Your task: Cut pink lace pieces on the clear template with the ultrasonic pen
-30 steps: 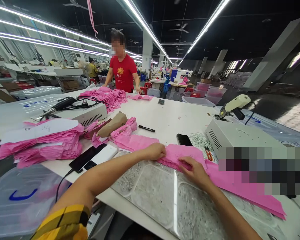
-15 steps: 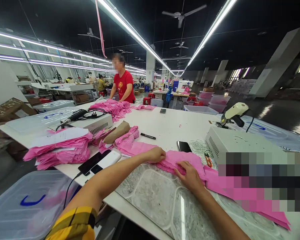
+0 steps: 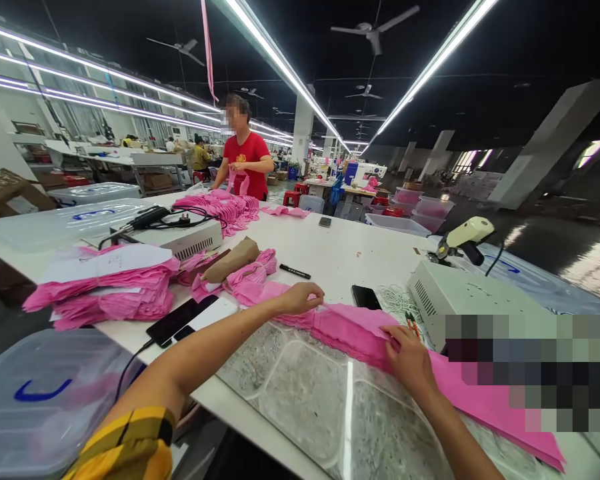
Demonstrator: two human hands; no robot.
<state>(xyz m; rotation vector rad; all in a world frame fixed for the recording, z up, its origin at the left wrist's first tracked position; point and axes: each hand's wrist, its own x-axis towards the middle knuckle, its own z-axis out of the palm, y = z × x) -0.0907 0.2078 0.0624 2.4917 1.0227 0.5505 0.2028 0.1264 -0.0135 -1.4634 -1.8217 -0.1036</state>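
Note:
A long strip of pink fabric pieces [image 3: 350,331] lies across the white table in front of me, running from centre to lower right. My left hand [image 3: 303,297] pinches the strip's near left end, fingers closed on the cloth. My right hand [image 3: 409,355] presses down on the strip further right, fingers curled on the pink fabric. Orange-handled snips [image 3: 411,324] lie just beyond my right hand. A black phone [image 3: 366,297] rests behind the strip.
Stacks of pink pieces [image 3: 105,293] sit at left beside a white machine box [image 3: 180,237]; another white box [image 3: 470,297] stands right. A black marker [image 3: 295,271], a phone and power bank [image 3: 187,318] lie nearby. A person in red [image 3: 245,160] works at the far end.
My hands have moved apart along the pink strip: the right slid to the right, the left lifted slightly. The person in red raised both hands holding pink cloth. My view shifted.

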